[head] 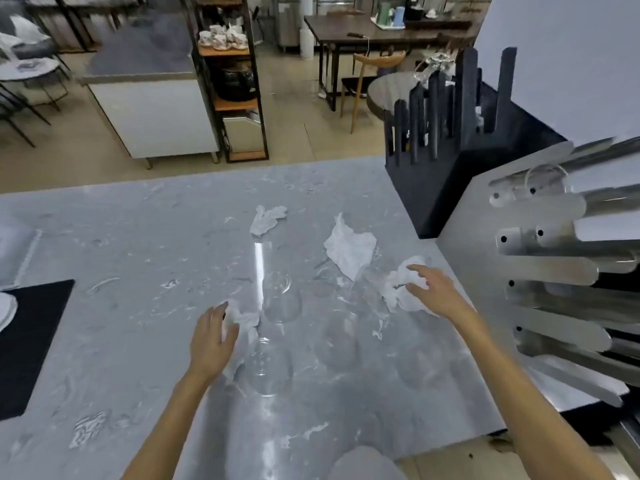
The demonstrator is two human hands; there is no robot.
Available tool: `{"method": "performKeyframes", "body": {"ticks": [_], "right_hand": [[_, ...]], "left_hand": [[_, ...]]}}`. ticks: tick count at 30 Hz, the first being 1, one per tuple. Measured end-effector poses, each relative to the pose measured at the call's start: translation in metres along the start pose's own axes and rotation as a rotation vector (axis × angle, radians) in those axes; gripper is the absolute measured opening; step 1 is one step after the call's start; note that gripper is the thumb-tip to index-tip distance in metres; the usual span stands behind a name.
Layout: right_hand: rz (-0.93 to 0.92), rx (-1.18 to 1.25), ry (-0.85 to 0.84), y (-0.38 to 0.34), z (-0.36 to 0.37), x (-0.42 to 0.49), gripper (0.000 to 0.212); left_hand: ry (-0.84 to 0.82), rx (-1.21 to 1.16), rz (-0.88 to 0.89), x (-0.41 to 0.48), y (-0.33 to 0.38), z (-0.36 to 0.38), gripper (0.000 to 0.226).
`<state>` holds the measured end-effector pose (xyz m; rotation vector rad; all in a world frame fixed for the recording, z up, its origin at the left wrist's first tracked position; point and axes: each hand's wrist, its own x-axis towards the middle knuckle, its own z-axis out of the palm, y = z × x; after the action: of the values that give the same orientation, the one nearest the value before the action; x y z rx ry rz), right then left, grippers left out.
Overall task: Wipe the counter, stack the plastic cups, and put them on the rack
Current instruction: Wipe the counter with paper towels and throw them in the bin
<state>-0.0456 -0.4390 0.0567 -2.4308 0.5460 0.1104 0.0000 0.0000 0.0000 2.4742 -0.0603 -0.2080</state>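
Several clear plastic cups lie on the grey marble counter [138,265]; one [281,296] lies at the centre and another [266,367] just nearer me. They are hard to make out. My left hand [212,341] grips a crumpled white tissue [244,323] beside the nearer cup. My right hand [434,289] rests with spread fingers on another crumpled tissue [398,289]. Two more tissues [349,251] [266,218] lie farther back. The rack with long silver pegs [543,265] stands at the right.
A dark holder with upright slats [440,140] stands at the counter's back right corner. A black mat [24,341] with a white plate lies at the left edge. Beyond the counter are a shelf unit, tables and chairs.
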Motion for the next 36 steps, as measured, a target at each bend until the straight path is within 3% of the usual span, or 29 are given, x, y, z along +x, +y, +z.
{"method": "performKeyframes", "body": {"ticks": [2, 5, 7, 10, 13, 15, 19, 23, 25, 28, 30, 33, 36], "right_hand": [[0.059, -0.19, -0.188, 0.004, 0.01, 0.02, 0.063], [0.085, -0.313, -0.314, 0.034, 0.052, 0.036, 0.063], [0.035, -0.343, -0.157, 0.06, 0.073, 0.032, 0.056], [-0.08, -0.294, 0.111, 0.08, 0.089, 0.03, 0.046], [-0.043, -0.283, 0.163, 0.088, 0.094, 0.039, 0.048], [-0.012, -0.221, 0.172, 0.09, 0.084, 0.054, 0.035], [-0.072, 0.071, 0.233, 0.075, 0.052, 0.097, 0.032], [-0.345, 0.099, 0.223, 0.025, 0.04, 0.148, 0.033], [-0.476, 0.109, 0.112, -0.003, 0.05, 0.172, 0.032], [-0.731, -0.08, -0.14, -0.019, 0.077, 0.201, 0.051], [-0.74, -0.211, -0.249, -0.01, 0.101, 0.208, 0.058], [-0.68, -0.191, -0.151, 0.007, 0.128, 0.211, 0.044], [-0.668, -0.186, -0.075, 0.013, 0.14, 0.21, 0.042]], "left_hand": [[-0.067, 0.195, -0.07, 0.0, -0.004, 0.017, 0.065], [-0.127, 0.316, -0.056, -0.011, -0.026, 0.043, 0.133], [-0.081, 0.291, -0.028, -0.012, -0.037, 0.054, 0.12], [-0.042, 0.271, -0.106, -0.004, -0.031, 0.061, 0.061], [-0.074, 0.247, -0.175, 0.004, -0.023, 0.066, 0.054], [-0.062, 0.266, -0.193, 0.01, -0.026, 0.062, 0.051], [0.207, 0.169, -0.225, 0.062, -0.029, 0.032, 0.024], [0.27, 0.016, -0.028, 0.163, 0.018, -0.008, 0.045], [0.245, 0.025, 0.021, 0.22, 0.049, -0.013, 0.048], [0.105, 0.152, 0.034, 0.287, 0.089, 0.004, 0.058], [-0.038, 0.245, -0.003, 0.316, 0.101, 0.029, 0.056], [-0.2, 0.386, -0.055, 0.33, 0.106, 0.071, 0.051], [-0.126, 0.528, -0.007, 0.323, 0.107, 0.097, 0.048]]}}
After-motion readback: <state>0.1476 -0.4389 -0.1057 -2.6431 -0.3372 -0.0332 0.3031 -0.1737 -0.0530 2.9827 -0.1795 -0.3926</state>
